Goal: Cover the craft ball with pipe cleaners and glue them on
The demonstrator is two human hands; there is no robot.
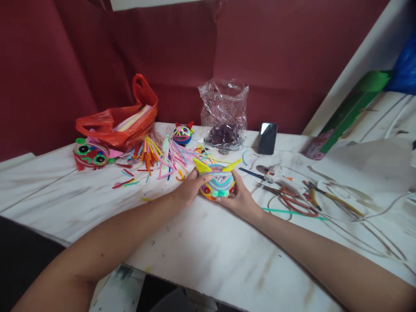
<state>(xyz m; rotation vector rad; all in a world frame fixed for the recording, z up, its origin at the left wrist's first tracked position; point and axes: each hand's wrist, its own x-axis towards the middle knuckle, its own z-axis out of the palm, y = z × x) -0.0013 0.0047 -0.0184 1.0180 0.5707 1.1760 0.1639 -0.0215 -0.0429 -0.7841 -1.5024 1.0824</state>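
Observation:
Between my two hands is a round animal-head craft (pixel 218 182) covered in coloured pipe cleaners, with two yellow horns or ears, red round spots and a turquoise middle. My left hand (pixel 191 186) wraps around its left side, thumb lying over the front. On the right side my right hand (pixel 239 197) is closed around it, thumb near the lower edge. The head is held at the white marble-patterned table (pixel 195 247); whether its base touches the surface I cannot tell. Its back is hidden.
Bundled pipe cleaners (pixel 175 156), a red plastic bag (pixel 130 125) and two finished craft heads, one large (pixel 92 154) and one small (pixel 182 133), lie left. Behind stand a clear bag (pixel 224 115) and a phone (pixel 267 138). Right are scissors (pixel 299 203), pliers (pixel 338 201), a glue gun (pixel 289 184) and cords.

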